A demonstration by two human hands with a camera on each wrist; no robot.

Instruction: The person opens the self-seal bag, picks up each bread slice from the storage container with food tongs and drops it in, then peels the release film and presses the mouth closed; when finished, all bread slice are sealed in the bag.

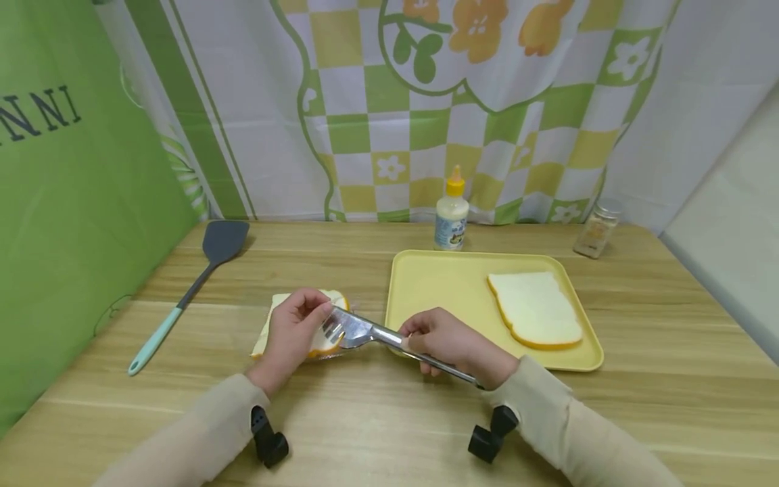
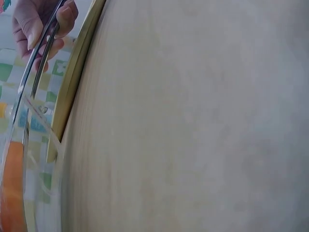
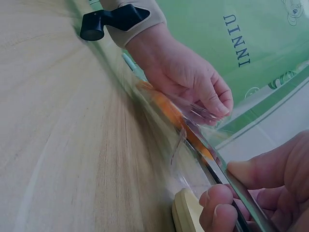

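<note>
My right hand (image 1: pixel 447 341) grips a pair of shiny metal tongs (image 1: pixel 389 336) by the arms, thumb on one side and fingers on the other. The flat end of the tongs reaches to a bread slice (image 1: pixel 324 343) with an orange-brown crust, left of the tray. In the right wrist view, clear plastic wrap (image 3: pixel 198 113) lies around this slice. My left hand (image 1: pixel 295 331) pinches an edge of that wrap between thumb and fingertips, above the slice, hiding part of it. In the left wrist view, the orange crust (image 2: pixel 13 186) shows by the two tong arms.
A yellow tray (image 1: pixel 420 264) holds another bread slice (image 1: pixel 535 308). Behind it stands a yellow-capped squeeze bottle (image 1: pixel 451 216); a glass shaker jar (image 1: pixel 598 230) is at the back right. A spatula (image 1: pixel 195 284) with a mint handle lies on the left. A patterned curtain (image 1: pixel 389 122) hangs behind.
</note>
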